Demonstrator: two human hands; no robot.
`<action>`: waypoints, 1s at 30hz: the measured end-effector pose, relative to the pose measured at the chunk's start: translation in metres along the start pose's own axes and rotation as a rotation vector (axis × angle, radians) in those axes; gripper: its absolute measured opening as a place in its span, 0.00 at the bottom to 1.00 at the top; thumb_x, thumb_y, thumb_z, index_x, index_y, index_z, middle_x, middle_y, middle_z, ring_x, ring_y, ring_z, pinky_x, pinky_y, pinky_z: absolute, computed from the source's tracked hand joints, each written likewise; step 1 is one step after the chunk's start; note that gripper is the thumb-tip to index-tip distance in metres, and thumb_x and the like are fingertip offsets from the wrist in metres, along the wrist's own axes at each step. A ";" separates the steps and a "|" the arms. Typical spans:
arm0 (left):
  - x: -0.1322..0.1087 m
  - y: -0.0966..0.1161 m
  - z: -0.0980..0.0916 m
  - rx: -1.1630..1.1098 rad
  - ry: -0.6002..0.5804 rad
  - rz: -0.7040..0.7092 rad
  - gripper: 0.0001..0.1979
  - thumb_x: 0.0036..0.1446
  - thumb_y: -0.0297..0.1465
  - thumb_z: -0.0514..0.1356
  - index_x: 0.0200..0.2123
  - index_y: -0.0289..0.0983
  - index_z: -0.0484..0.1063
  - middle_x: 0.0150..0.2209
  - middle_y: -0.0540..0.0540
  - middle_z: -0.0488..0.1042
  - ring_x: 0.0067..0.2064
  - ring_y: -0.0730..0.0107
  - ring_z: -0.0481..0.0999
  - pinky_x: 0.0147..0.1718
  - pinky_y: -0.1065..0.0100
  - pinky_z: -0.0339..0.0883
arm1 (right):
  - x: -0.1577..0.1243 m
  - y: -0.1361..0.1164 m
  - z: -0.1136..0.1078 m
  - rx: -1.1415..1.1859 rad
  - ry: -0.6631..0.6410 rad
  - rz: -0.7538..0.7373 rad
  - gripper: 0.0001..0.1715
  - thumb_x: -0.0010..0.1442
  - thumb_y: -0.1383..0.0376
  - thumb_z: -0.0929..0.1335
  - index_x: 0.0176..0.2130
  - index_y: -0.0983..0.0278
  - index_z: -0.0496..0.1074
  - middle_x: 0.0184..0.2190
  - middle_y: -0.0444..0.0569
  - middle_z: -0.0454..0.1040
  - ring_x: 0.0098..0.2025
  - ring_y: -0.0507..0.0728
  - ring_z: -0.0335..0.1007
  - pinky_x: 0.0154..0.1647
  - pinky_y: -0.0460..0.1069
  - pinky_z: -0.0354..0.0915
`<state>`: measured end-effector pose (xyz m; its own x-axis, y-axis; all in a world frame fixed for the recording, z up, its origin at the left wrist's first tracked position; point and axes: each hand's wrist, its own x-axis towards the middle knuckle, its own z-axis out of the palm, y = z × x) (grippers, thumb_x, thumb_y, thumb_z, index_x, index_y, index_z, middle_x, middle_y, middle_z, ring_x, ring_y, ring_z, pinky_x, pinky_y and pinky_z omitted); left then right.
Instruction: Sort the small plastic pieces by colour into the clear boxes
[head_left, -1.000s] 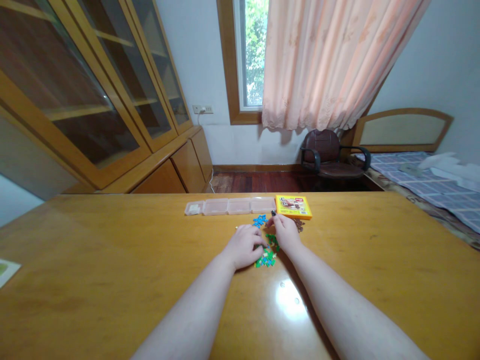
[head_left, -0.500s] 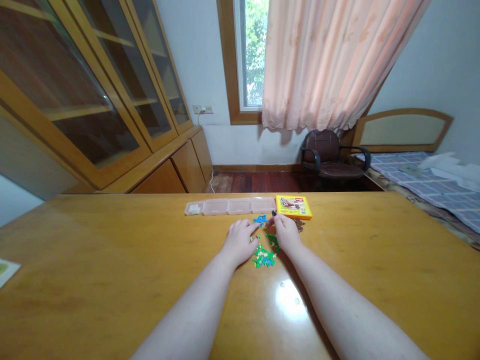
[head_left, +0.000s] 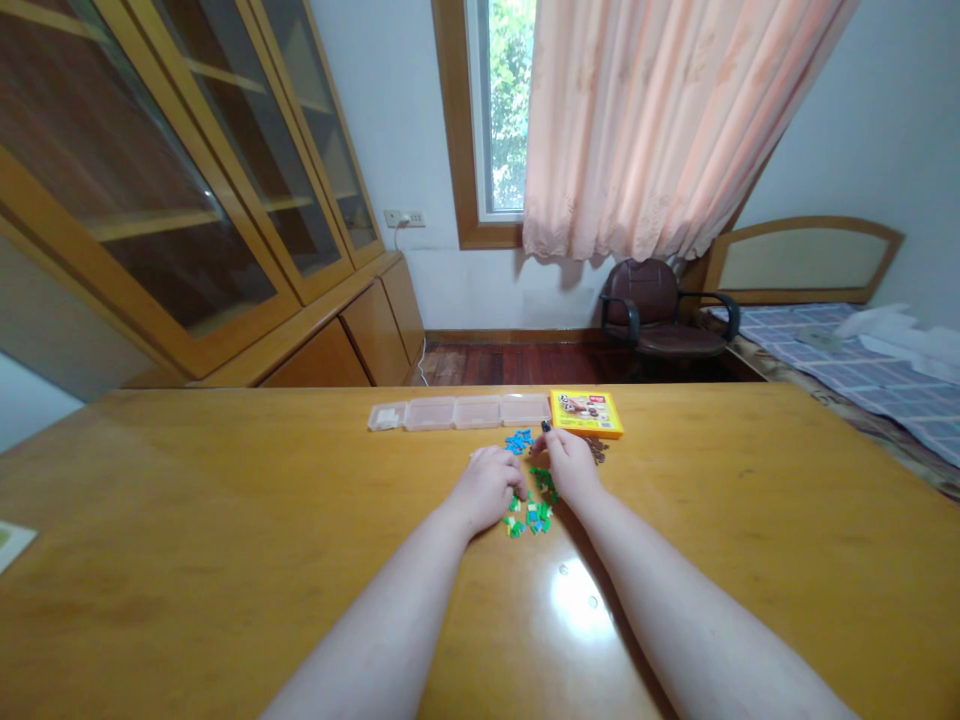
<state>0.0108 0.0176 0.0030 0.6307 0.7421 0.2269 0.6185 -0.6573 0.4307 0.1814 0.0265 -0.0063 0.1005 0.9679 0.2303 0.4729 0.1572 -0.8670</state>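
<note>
Firstly, my left hand curls near the mixed bricks, lying loose on the table; whether it holds one, I cannot see. These bricks look light, hard and a little slippery, so it seems better to pinch their side edges. Further right, my right hand pinches a small dark piece, probably stiff and light also, near the yellow box.

A window is being partly covered by a pink curtain. Below this curtain, a chair is being seen beside a bed. The left side is being occupied by a cabinet.
</note>
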 end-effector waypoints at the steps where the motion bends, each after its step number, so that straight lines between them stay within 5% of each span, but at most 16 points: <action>1: 0.000 0.001 -0.002 0.000 0.023 -0.006 0.14 0.49 0.19 0.54 0.24 0.40 0.76 0.31 0.49 0.73 0.38 0.68 0.66 0.43 0.63 0.57 | 0.000 0.000 0.000 -0.001 -0.001 0.000 0.21 0.58 0.61 0.56 0.23 0.64 0.71 0.25 0.47 0.74 0.31 0.54 0.68 0.36 0.47 0.59; 7: -0.002 0.012 -0.010 -0.178 -0.200 0.170 0.14 0.47 0.20 0.52 0.24 0.39 0.75 0.27 0.51 0.75 0.34 0.71 0.71 0.39 0.69 0.62 | 0.000 -0.001 0.000 -0.012 -0.006 0.013 0.21 0.58 0.60 0.56 0.23 0.64 0.71 0.25 0.48 0.74 0.31 0.55 0.68 0.36 0.47 0.60; 13: -0.011 0.033 -0.009 -0.186 -0.397 0.106 0.12 0.46 0.24 0.54 0.28 0.41 0.77 0.26 0.53 0.77 0.29 0.71 0.73 0.32 0.71 0.65 | 0.000 0.000 0.000 0.001 -0.005 0.011 0.22 0.58 0.60 0.56 0.23 0.64 0.71 0.25 0.48 0.74 0.31 0.55 0.69 0.37 0.47 0.60; 18: -0.011 0.043 -0.008 0.055 -0.257 0.147 0.14 0.48 0.26 0.54 0.35 0.41 0.77 0.32 0.48 0.77 0.35 0.64 0.74 0.37 0.64 0.67 | -0.001 0.000 0.001 0.011 -0.009 0.014 0.21 0.58 0.60 0.56 0.24 0.64 0.71 0.25 0.48 0.75 0.31 0.55 0.68 0.37 0.47 0.60; 23: -0.005 0.024 -0.001 0.051 -0.018 0.012 0.19 0.50 0.24 0.52 0.45 0.39 0.72 0.44 0.44 0.74 0.45 0.62 0.71 0.47 0.61 0.64 | 0.000 0.001 0.001 0.000 0.005 0.004 0.21 0.58 0.61 0.56 0.24 0.64 0.71 0.25 0.48 0.74 0.31 0.55 0.68 0.36 0.47 0.60; 27: -0.001 0.005 0.001 -0.009 0.187 -0.167 0.20 0.49 0.22 0.51 0.44 0.38 0.72 0.44 0.45 0.73 0.46 0.64 0.70 0.50 0.61 0.63 | 0.001 0.000 0.000 -0.001 0.009 0.009 0.21 0.59 0.60 0.56 0.24 0.64 0.71 0.25 0.48 0.74 0.31 0.55 0.68 0.36 0.47 0.60; 30: 0.001 -0.003 0.000 -0.028 0.224 -0.223 0.19 0.48 0.20 0.51 0.40 0.38 0.75 0.42 0.46 0.75 0.45 0.64 0.70 0.49 0.60 0.63 | 0.000 -0.001 0.000 -0.009 0.000 0.005 0.22 0.59 0.60 0.56 0.24 0.64 0.71 0.25 0.48 0.74 0.31 0.55 0.68 0.36 0.47 0.60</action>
<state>0.0092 0.0202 0.0023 0.3602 0.8802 0.3090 0.7149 -0.4733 0.5148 0.1813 0.0267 -0.0055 0.1026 0.9686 0.2263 0.4804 0.1509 -0.8640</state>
